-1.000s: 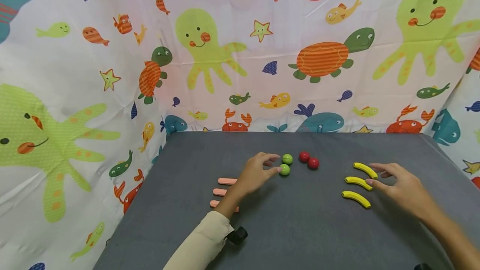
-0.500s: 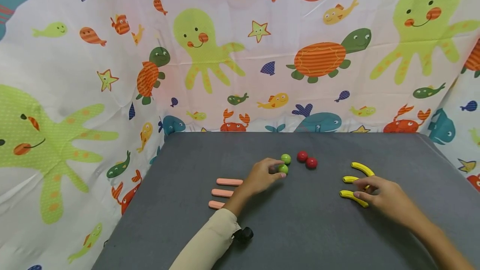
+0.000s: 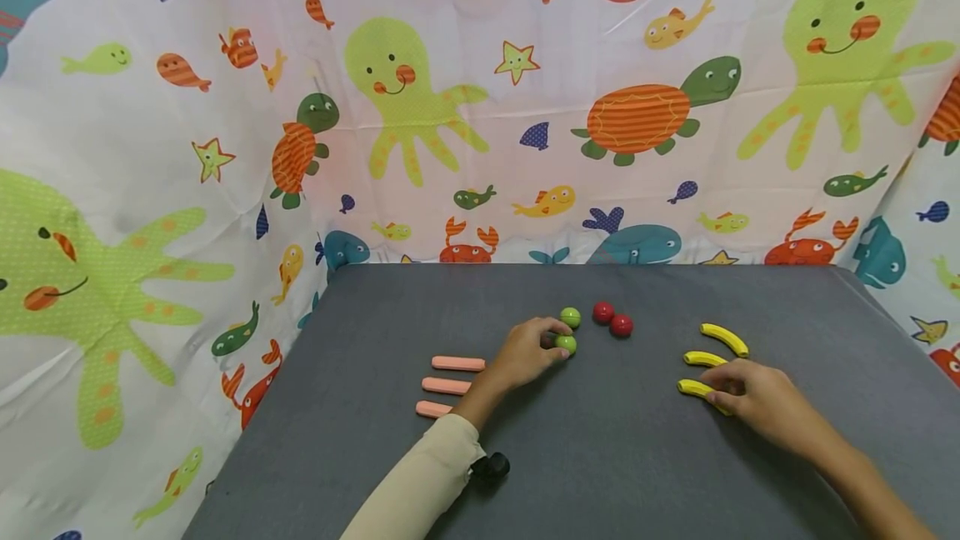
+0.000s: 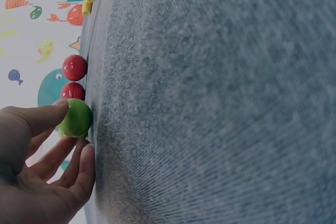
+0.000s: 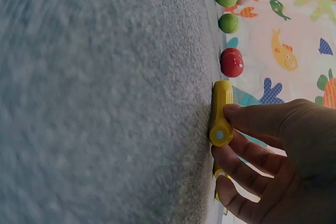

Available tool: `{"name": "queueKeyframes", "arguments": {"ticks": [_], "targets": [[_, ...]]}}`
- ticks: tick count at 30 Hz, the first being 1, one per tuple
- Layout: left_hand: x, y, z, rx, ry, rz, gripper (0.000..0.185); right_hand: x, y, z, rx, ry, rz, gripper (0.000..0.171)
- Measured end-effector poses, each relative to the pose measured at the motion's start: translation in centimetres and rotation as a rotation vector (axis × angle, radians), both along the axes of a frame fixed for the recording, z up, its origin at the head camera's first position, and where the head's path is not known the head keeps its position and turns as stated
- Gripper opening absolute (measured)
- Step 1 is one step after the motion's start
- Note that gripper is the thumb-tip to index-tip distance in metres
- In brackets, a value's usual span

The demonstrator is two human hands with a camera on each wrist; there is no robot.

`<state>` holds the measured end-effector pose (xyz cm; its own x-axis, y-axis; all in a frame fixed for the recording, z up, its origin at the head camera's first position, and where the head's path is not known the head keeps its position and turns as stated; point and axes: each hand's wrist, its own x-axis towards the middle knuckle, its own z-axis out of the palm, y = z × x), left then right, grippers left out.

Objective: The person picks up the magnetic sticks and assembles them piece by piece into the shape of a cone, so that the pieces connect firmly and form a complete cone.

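Note:
My left hand (image 3: 527, 352) pinches the nearer of two green balls (image 3: 566, 345), which is on the grey table. In the left wrist view the thumb lies on that green ball (image 4: 79, 119), with the fingers at its other side. The second green ball (image 3: 570, 317) sits just behind. At the right, my right hand (image 3: 767, 400) grips the nearest of three curved yellow toy bananas (image 3: 694, 388). The right wrist view has the thumb on this banana (image 5: 222, 100) and the fingertips opposite. The middle banana (image 3: 703, 358) is partly covered by the hand; the farthest banana (image 3: 724, 339) lies behind it.
Two red balls (image 3: 622, 326) sit right of the green ones. Three pink sticks (image 3: 458, 363) lie in a row at the left, partly behind the left forearm. A patterned sea-animal curtain (image 3: 442, 215) hangs along the far edge of the grey table (image 3: 600, 457).
My right hand has moved left and nearer from the farther bananas, and its fingers have closed on the nearest one. My left hand has come to the nearer green ball and taken hold.

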<state>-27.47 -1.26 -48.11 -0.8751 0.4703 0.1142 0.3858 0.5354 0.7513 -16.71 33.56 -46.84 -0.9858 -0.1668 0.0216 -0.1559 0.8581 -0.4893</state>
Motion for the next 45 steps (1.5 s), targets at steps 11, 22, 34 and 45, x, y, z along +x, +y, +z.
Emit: {"name": "queueKeyframes", "arguments": {"ticks": [11, 22, 34, 45], "targets": [[0.1, 0.1, 0.2, -0.016, -0.029, -0.016, 0.042, -0.1, -0.6, 0.0, -0.02, -0.041, -0.006, 0.018], [0.9, -0.4, 0.3, 0.003, 0.016, -0.045, 0.033, 0.5, -1.4, -0.2, -0.026, 0.045, -0.013, 0.013], [3.3, -0.8, 0.7, 0.142, -0.149, -0.043, 0.042, 1.0, -3.8, 0.4, -0.108, 0.002, -0.056, 0.022], [5.2, 0.0, 0.2, 0.186, -0.129, -0.076, 0.039, 0.6, -6.2, 0.9, -0.183, -0.026, -0.055, 0.024]]}}
